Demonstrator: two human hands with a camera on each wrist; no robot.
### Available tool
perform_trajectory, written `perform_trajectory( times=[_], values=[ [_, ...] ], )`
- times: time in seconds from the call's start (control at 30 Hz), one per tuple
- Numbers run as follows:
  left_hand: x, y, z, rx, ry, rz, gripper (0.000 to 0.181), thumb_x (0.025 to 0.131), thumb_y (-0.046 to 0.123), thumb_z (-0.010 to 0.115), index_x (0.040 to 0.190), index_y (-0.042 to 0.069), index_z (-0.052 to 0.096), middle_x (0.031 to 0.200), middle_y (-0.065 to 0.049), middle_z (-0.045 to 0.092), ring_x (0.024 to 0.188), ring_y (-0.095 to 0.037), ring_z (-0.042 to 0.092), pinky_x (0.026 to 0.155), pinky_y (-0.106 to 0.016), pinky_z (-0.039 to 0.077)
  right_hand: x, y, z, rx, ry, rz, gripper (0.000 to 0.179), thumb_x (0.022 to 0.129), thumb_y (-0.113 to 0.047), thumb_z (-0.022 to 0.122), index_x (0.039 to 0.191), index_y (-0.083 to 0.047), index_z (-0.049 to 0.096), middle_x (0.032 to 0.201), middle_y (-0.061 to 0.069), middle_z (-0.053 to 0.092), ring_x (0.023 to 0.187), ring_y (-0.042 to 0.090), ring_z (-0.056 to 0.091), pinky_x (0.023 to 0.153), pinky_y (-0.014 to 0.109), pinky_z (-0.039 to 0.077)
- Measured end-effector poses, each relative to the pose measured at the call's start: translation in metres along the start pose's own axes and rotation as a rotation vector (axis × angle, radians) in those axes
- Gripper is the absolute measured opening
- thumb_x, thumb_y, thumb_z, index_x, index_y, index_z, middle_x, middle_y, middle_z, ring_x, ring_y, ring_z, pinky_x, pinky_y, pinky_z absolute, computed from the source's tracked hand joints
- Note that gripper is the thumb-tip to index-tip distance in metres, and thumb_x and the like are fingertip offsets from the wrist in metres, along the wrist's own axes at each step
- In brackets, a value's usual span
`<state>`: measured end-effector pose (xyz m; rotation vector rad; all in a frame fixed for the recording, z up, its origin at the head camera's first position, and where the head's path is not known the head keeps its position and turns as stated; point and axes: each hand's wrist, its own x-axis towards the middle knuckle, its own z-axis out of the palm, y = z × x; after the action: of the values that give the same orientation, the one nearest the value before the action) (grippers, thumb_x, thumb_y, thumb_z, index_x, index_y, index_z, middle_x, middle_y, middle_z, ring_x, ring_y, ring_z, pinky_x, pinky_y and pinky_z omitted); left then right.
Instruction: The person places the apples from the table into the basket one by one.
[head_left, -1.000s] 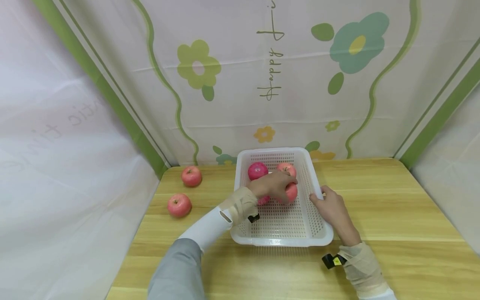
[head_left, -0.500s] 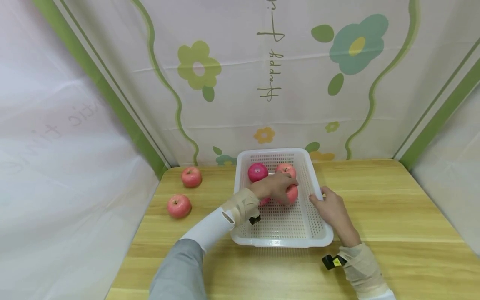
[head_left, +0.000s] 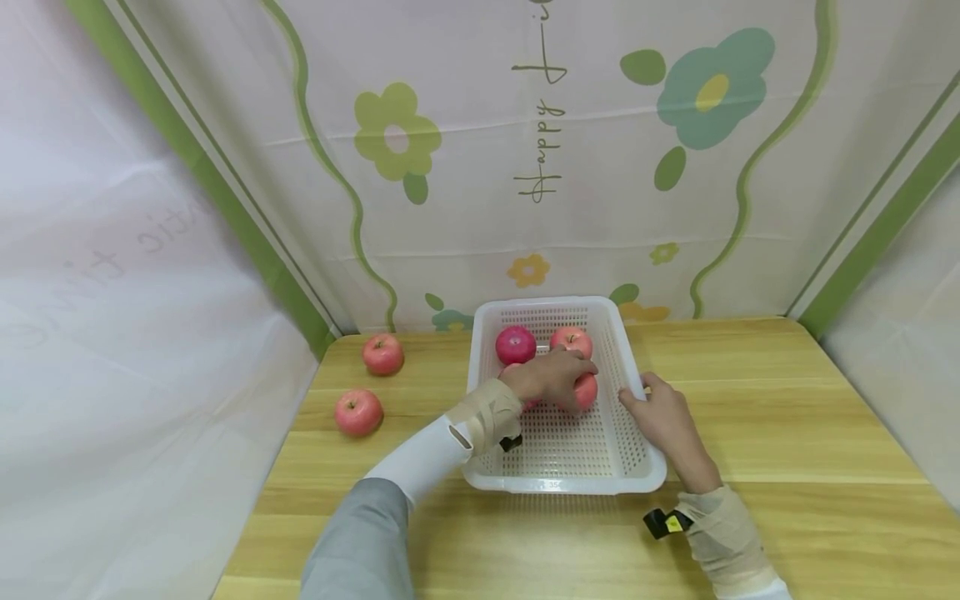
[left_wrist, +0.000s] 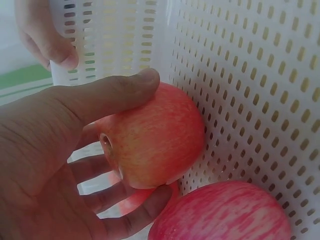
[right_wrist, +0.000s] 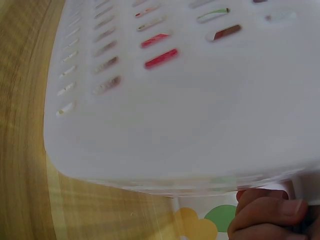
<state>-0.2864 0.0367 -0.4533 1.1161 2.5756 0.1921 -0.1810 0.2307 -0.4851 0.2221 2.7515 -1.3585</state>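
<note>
A white perforated plastic basket stands on the table. Inside it my left hand grips a pinkish-red apple, thumb over one side and fingers curled around the other. Farther back in the basket lie another red apple and a deep-pink round fruit. A further pink-streaked apple lies beside the gripped one, mostly hidden under my left wrist in the head view. My right hand holds the basket's right rim, thumb over the edge; in the right wrist view only some fingers show past the basket wall.
Two red apples, one at the back left and one nearer, rest on the wooden table left of the basket. A printed curtain hangs right behind the basket, with curtains on both sides.
My left hand and the apple in it have shifted very slightly toward the right and the front. The right hand and the basket have stayed in place.
</note>
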Motion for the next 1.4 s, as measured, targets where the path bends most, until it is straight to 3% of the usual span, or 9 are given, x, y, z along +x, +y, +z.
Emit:
perform_trajectory(
  times=[0.23,0.67,0.9,1.1,1.27,1.33,1.4],
  values=[
    [0.001,0.001,0.004,0.053,-0.01,-0.036,0.076,0.087,0.039,0.084,0.156,0.032,0.053,0.154,0.004,0.049,0.136,-0.022,0.046,0.096,-0.036,0.059,-0.001,0.0,0.0,-0.006,0.003,-0.002,0.05,0.107,-0.028,0.055,0.137,0.011,0.051,0.107,0.032,0.071,0.077,0.025,0.074,0.058,0.035,0.063],
    [-0.001,0.001,0.002,0.034,0.003,-0.029,0.076,0.09,0.044,0.077,0.16,0.031,0.049,0.148,0.003,0.049,0.13,-0.02,0.048,0.083,-0.029,0.057,-0.001,-0.001,0.0,0.006,-0.002,0.011,0.05,0.107,-0.028,0.055,0.139,0.011,0.051,0.11,0.033,0.071,0.079,0.028,0.076,0.059,0.036,0.064],
    [-0.004,0.001,0.002,-0.007,0.019,-0.027,0.077,0.089,0.044,0.078,0.159,0.028,0.05,0.141,0.003,0.05,0.121,-0.016,0.05,0.085,-0.028,0.056,0.0,0.0,0.0,0.009,-0.005,0.008,0.05,0.107,-0.029,0.054,0.137,0.01,0.051,0.108,0.033,0.071,0.077,0.028,0.076,0.057,0.036,0.064],
    [-0.008,0.0,-0.003,0.005,0.027,-0.001,0.069,0.096,0.045,0.072,0.158,0.022,0.052,0.148,-0.001,0.051,0.117,-0.015,0.054,0.095,-0.031,0.057,0.0,0.0,0.0,0.005,-0.006,0.004,0.051,0.107,-0.03,0.054,0.138,0.01,0.051,0.108,0.033,0.071,0.078,0.029,0.077,0.057,0.036,0.063],
    [-0.012,-0.003,-0.01,0.012,0.06,0.026,0.043,0.1,0.04,0.065,0.136,0.017,0.064,0.131,-0.003,0.056,0.102,-0.017,0.057,0.081,-0.031,0.056,0.0,-0.001,-0.001,0.009,-0.005,0.003,0.051,0.107,-0.03,0.054,0.139,0.01,0.051,0.108,0.033,0.071,0.079,0.03,0.076,0.058,0.035,0.063],
    [-0.014,-0.005,-0.013,0.016,0.081,0.024,0.037,0.102,0.04,0.063,0.132,0.018,0.065,0.13,-0.003,0.057,0.106,-0.017,0.058,0.081,-0.03,0.055,0.0,-0.001,-0.001,0.007,-0.001,0.003,0.051,0.107,-0.03,0.054,0.139,0.01,0.051,0.108,0.033,0.072,0.08,0.031,0.076,0.058,0.035,0.063],
    [-0.016,-0.008,-0.015,-0.002,0.096,0.011,0.042,0.104,0.041,0.064,0.138,0.018,0.065,0.137,-0.003,0.058,0.117,-0.017,0.059,0.093,-0.03,0.056,-0.001,-0.001,0.0,0.007,0.0,0.003,0.051,0.107,-0.029,0.054,0.138,0.01,0.051,0.108,0.033,0.072,0.08,0.031,0.077,0.058,0.035,0.063]
  ],
)
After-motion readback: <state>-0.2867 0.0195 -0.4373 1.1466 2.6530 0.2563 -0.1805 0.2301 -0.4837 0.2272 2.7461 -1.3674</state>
